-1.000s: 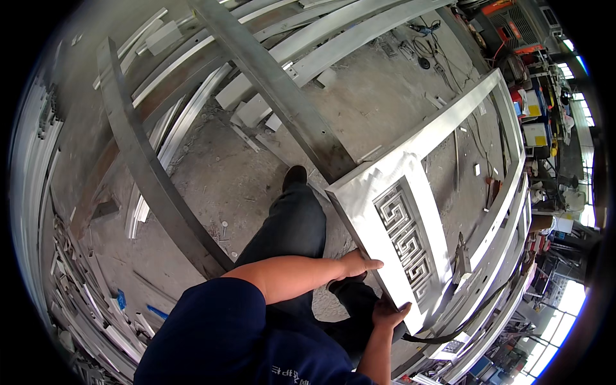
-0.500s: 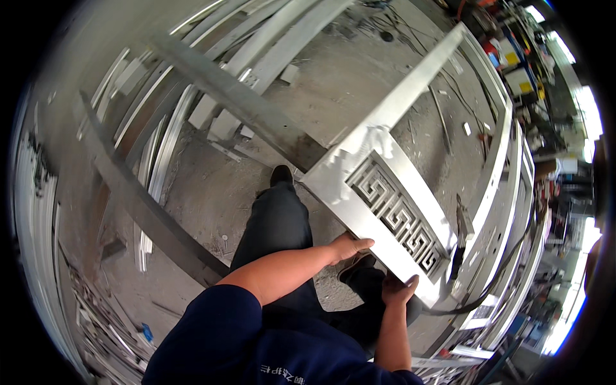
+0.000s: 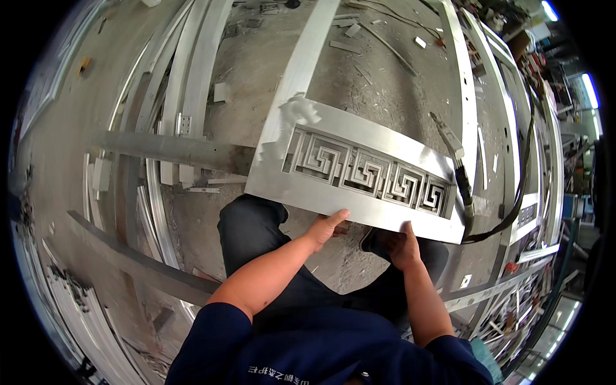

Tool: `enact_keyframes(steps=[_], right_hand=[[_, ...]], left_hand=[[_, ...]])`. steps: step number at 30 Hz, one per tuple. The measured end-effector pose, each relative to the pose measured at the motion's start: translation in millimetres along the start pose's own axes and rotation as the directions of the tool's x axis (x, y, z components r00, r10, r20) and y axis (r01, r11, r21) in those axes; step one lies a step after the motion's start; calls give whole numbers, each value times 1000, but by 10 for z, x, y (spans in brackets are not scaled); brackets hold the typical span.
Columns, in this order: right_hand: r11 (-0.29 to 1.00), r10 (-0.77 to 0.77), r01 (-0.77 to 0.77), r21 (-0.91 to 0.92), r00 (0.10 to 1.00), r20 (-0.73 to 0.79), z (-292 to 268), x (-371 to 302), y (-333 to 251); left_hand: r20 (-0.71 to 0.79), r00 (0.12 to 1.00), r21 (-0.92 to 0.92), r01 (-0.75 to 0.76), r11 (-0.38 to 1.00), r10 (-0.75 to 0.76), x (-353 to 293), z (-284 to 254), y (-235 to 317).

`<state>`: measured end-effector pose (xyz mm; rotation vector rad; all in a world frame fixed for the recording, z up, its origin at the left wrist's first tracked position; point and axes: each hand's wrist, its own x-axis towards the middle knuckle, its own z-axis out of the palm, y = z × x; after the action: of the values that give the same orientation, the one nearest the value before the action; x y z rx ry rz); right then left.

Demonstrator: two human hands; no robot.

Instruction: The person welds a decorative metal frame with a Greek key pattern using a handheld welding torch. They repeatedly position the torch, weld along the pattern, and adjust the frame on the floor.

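A silvery metal frame (image 3: pixel 378 210) lies across in front of me, with a fretwork panel (image 3: pixel 366 176) of square spiral patterns set into its near end. My left hand (image 3: pixel 327 231) grips the near rail around its middle, thumb on top and fingers hidden beneath. Farther right along the same edge, my right hand (image 3: pixel 404 249) holds the rail the same way, its thumb pressed to the edge. A clamp (image 3: pixel 451 140) on a black cable rests at the frame's right side. Rough grey-white patches (image 3: pixel 298 110) mark the left corner joint.
A grey steel bar (image 3: pixel 186 152) runs left from the frame's corner. Another bar (image 3: pixel 138 249) slants beside my left arm. Long metal profiles (image 3: pixel 200 70) lie on the left, more frames (image 3: pixel 504 83) on the right. Scrap pieces (image 3: pixel 507 317) are heaped at the lower right.
The view has turned, so the frame's near rail now runs more nearly level and farther left in the picture. Both hands still grip that rail.
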<state>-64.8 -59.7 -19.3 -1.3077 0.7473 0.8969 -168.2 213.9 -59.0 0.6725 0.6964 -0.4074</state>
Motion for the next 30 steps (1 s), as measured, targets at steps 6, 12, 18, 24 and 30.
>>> enact_keyframes(steps=[6, 12, 18, 24, 30], right_hand=[[916, 47, 76, -393, 955, 293, 108, -119, 44], [878, 35, 148, -456, 929, 368, 200, -39, 52], [880, 2, 199, -432, 907, 421, 226, -39, 68], [867, -45, 249, -433, 903, 428, 267, -126, 37], [856, -24, 250, -453, 894, 448, 260, -153, 4]], left_hand=[[219, 932, 810, -340, 478, 290, -779, 408, 740], [338, 673, 904, -37, -426, 658, -460, 127, 1787], [358, 840, 754, -2, -657, 407, -137, 238, 1849], [425, 833, 696, -50, -716, 355, 31, 409, 1795], [322, 911, 626, -2, -779, 256, 40, 594, 1843]])
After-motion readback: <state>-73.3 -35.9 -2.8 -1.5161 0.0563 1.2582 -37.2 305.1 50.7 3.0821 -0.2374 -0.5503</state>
